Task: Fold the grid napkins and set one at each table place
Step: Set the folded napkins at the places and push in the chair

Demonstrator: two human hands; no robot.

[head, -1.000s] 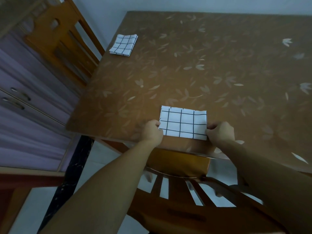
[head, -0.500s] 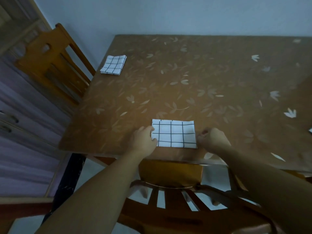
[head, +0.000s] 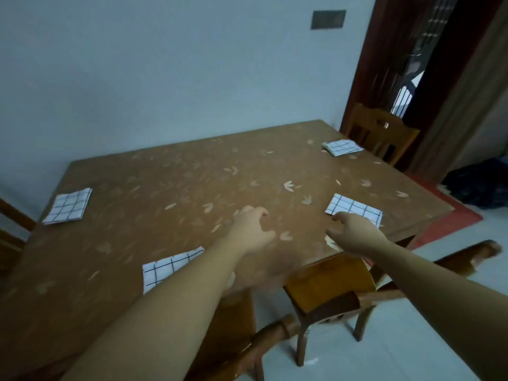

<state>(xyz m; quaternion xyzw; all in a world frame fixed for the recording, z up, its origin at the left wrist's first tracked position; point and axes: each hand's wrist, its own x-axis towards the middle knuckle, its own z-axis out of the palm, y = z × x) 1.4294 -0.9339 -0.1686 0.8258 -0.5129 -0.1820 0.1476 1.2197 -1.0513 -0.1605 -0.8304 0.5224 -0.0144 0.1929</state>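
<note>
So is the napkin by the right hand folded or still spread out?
Folded. The napkin lies flat on the table as a small neat rectangle, like the other three, in front of the open right hand.

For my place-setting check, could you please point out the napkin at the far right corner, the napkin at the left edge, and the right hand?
Far right corner napkin (head: 342,147), head view, centre of the cloth.
Left edge napkin (head: 68,206), head view, centre of the cloth.
Right hand (head: 350,229), head view, back of the hand.

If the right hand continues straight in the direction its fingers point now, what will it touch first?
Probably the folded white napkin with black grid lines lying just beyond the right hand. The fingertips already overlap its near edge in this view, though height above the brown leaf-patterned table is unclear.
</note>
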